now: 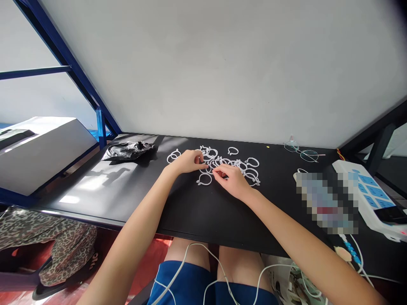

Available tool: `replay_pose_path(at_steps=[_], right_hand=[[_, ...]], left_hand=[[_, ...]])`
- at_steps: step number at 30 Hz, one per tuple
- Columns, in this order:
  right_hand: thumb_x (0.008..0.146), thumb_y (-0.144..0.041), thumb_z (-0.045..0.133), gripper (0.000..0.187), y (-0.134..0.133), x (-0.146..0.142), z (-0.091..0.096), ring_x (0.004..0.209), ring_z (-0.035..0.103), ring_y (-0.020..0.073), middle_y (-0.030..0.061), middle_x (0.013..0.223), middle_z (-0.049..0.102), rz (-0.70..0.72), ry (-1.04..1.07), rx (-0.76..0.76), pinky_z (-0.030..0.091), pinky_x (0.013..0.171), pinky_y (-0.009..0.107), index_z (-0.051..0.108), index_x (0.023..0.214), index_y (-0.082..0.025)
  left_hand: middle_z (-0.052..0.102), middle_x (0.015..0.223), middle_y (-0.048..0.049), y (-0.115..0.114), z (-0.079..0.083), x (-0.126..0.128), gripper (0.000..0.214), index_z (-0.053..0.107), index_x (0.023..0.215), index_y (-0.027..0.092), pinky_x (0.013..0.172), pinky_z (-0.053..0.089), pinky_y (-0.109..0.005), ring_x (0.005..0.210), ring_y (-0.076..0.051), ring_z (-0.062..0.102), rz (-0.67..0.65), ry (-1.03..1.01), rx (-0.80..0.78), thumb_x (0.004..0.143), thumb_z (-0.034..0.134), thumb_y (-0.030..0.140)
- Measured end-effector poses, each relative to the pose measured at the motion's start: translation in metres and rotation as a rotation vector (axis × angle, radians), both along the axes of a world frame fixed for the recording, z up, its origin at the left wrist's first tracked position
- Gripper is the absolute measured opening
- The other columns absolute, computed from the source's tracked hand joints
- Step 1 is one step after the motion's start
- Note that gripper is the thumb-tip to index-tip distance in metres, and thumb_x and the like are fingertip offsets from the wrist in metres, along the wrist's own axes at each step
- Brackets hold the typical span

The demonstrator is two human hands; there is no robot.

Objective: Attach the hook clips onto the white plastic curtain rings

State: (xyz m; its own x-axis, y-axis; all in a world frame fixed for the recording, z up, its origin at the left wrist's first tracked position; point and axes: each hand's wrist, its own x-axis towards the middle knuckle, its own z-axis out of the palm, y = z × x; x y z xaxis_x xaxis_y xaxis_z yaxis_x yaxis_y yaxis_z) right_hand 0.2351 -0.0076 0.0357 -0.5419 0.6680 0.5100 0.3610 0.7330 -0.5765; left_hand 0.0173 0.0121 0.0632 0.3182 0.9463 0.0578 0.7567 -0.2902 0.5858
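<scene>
A loose heap of white plastic rings [226, 161], each with a small knob or eyelet like curtain rings, lies on the black tabletop. My left hand [190, 161] is over the heap's left side, fingers curled and thumb stretched toward the right hand; what it grips, if anything, is hard to make out. Close by on the right, my right hand [233, 180] pinches thumb and fingers together at what looks like a white ring, partly hidden by the fingertips. One ring [205, 179] lies just below, between the hands. Two overlapping rings [173, 156] lie left of my left hand.
A crumpled black plastic bag [129, 151] lies at the back left of the black table [197, 216]. To the right are eyeglasses [302, 151], a blurred-out phone-like object [324, 203] with a cable, and a white power strip [365, 190]. Another person's patterned trouser leg [63, 241] shows at lower left.
</scene>
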Motion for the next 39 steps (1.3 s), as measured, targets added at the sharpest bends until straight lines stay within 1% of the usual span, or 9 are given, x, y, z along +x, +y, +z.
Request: replay_pose_path(at_steps=[1,3,6,12,19,26,33,36,39], right_hand=[[0.089,-0.020,0.050,0.016,0.000,0.000,0.000,0.067,0.058,0.0143,0.0025,0.076,0.063,0.000,-0.002,-0.002,0.052,0.064,0.029,0.062,0.079,-0.021],[0.090,-0.021,0.050,0.016,0.001,0.000,-0.001,0.067,0.059,0.0146,0.0026,0.077,0.064,-0.002,-0.010,-0.008,0.053,0.064,0.029,0.062,0.079,-0.021],[0.090,-0.021,0.050,0.015,0.001,0.000,-0.001,0.069,0.060,0.0149,0.0026,0.077,0.064,-0.004,-0.019,-0.018,0.053,0.066,0.029,0.063,0.080,-0.021],[0.089,-0.019,0.051,0.015,0.000,0.000,-0.002,0.068,0.059,0.0143,0.0026,0.076,0.063,-0.005,-0.012,-0.016,0.052,0.066,0.028,0.062,0.079,-0.020],[0.088,-0.022,0.054,0.011,0.002,0.000,-0.005,0.071,0.061,0.0154,0.0029,0.078,0.064,-0.007,-0.030,-0.022,0.053,0.067,0.029,0.063,0.082,-0.020],[0.085,-0.022,0.060,0.004,0.003,0.001,-0.007,0.074,0.062,0.0165,0.0025,0.079,0.064,-0.009,-0.047,-0.025,0.053,0.069,0.031,0.063,0.083,-0.021],[0.084,-0.027,0.064,0.007,0.004,0.001,-0.006,0.074,0.060,0.0169,0.0033,0.081,0.064,-0.035,-0.048,0.028,0.052,0.066,0.031,0.063,0.085,-0.020],[0.084,-0.029,0.066,0.010,0.003,0.001,-0.006,0.079,0.061,0.0186,0.0048,0.086,0.066,-0.047,-0.031,0.065,0.053,0.070,0.033,0.064,0.088,-0.020],[0.083,-0.029,0.068,0.012,0.001,0.000,-0.002,0.090,0.060,0.0210,0.0064,0.096,0.067,0.020,-0.050,0.117,0.053,0.079,0.037,0.067,0.092,-0.021]], left_hand=[[0.059,0.066,0.0022,-0.001,0.000,0.004,0.032,0.058,0.079,0.020,0.054,0.038,-0.023,0.059,-0.013,0.053,-0.054,-0.009,-0.032,0.071,0.068,0.049],[0.058,0.063,0.0028,-0.004,-0.001,0.010,0.032,0.058,0.078,0.020,0.052,0.036,-0.023,0.056,-0.012,0.051,-0.108,-0.027,-0.072,0.070,0.068,0.050],[0.056,0.061,0.0029,-0.004,-0.002,0.014,0.031,0.058,0.075,0.019,0.051,0.035,-0.022,0.054,-0.011,0.049,-0.136,-0.049,-0.079,0.071,0.067,0.049],[0.055,0.059,0.0029,-0.003,0.001,0.013,0.025,0.058,0.071,0.018,0.051,0.035,-0.022,0.055,-0.010,0.048,-0.128,-0.073,-0.064,0.072,0.066,0.042],[0.059,0.063,0.0015,-0.003,0.001,0.013,0.024,0.060,0.073,0.018,0.052,0.038,-0.022,0.057,-0.012,0.052,-0.117,-0.068,-0.121,0.073,0.066,0.041],[0.058,0.063,0.0015,-0.001,-0.001,0.010,0.023,0.058,0.072,0.018,0.052,0.036,-0.022,0.058,-0.012,0.049,-0.034,-0.032,-0.024,0.078,0.060,0.041],[0.057,0.063,0.0015,-0.001,-0.003,0.010,0.024,0.058,0.073,0.019,0.053,0.036,-0.023,0.058,-0.012,0.048,-0.045,-0.008,-0.070,0.078,0.059,0.042],[0.057,0.064,0.0012,-0.002,-0.002,0.010,0.023,0.058,0.073,0.019,0.053,0.036,-0.023,0.058,-0.012,0.049,-0.047,-0.010,-0.071,0.078,0.059,0.041],[0.058,0.064,0.0010,-0.002,-0.002,0.010,0.021,0.058,0.072,0.019,0.053,0.036,-0.023,0.058,-0.012,0.050,-0.051,-0.006,-0.075,0.078,0.057,0.038]])
